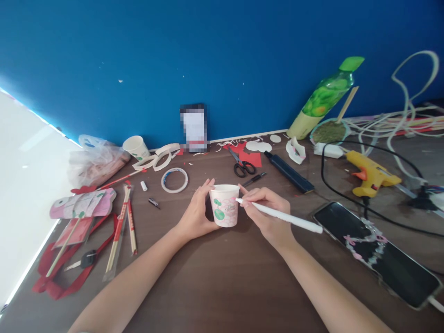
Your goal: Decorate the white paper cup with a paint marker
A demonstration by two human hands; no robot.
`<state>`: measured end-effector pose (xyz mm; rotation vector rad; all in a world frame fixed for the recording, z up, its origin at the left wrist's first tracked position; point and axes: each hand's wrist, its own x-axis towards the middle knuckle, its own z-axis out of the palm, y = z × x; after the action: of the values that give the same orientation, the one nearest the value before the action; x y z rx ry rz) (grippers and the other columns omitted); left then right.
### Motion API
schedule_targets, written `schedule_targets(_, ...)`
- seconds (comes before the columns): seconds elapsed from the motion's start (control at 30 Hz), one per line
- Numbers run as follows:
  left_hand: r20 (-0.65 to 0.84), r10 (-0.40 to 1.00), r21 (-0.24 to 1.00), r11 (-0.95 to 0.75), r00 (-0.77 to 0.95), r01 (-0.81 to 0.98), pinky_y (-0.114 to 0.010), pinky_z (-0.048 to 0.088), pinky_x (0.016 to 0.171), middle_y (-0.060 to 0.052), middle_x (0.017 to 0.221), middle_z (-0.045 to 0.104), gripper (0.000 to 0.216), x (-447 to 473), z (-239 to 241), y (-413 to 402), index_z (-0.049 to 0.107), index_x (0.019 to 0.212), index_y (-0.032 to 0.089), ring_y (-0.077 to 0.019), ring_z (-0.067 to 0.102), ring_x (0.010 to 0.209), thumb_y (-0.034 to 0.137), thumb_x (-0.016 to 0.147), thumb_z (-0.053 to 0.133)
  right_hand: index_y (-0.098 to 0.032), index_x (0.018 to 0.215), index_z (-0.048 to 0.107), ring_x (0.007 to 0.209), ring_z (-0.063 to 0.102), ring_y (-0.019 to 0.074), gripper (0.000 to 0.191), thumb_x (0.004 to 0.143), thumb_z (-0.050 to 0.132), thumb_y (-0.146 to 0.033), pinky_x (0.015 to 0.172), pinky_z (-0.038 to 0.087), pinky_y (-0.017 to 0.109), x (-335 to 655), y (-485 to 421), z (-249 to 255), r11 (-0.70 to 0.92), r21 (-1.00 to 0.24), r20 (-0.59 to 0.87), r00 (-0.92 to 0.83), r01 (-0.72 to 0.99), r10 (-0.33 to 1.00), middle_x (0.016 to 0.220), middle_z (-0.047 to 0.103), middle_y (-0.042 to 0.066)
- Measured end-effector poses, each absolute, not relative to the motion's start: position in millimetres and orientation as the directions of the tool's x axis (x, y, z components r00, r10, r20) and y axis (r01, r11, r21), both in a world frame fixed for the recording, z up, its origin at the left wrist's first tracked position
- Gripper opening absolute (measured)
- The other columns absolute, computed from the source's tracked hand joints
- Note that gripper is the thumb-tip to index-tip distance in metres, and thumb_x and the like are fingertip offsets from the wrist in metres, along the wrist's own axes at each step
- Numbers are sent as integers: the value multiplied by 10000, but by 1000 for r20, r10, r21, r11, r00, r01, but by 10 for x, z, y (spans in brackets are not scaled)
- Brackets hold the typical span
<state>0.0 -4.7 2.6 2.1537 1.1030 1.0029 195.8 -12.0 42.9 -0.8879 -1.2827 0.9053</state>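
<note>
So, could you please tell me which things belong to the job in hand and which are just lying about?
In use: paper cup, left hand on it; white pen, in the right hand.

Seemingly just lying about: black scissors, tape roll, yellow glue gun, phone, key, green-capped bottle.

Bright left-side light fades rightward across the blue wall [222,60].

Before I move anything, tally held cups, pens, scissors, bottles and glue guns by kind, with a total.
Held cup: 1
Pens: 2, a white pen and a black pen
Scissors: 1 pair
Bottle: 1
Glue gun: 1
Total: 6
</note>
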Motion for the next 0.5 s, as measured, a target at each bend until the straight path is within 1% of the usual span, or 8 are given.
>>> schedule_targets(0.2, 370, 835, 701, -539, 407, 467, -672, 274, 1126, -239, 1505, 354, 907, -4, 39, -48, 262, 1336, 253, -401, 278, 1450, 373, 648, 841, -219, 632, 608, 588, 594, 123, 175, 744, 732, -269, 1016, 520, 514, 1963, -105, 412, 391, -916, 386, 66, -91, 920, 588, 610, -28)
schedule_targets(0.5, 359, 842, 710, -526, 403, 468, -652, 270, 1137, -225, 1511, 346, 920, 1, 29, -49, 268, 1350, 253, -393, 269, 1456, 365, 643, 846, -221, 603, 577, 558, 563, 119, 215, 741, 735, -270, 1031, 496, 543, 1993, -92, 376, 380, -916, 379, 32, -131, 925, 560, 580, -38)
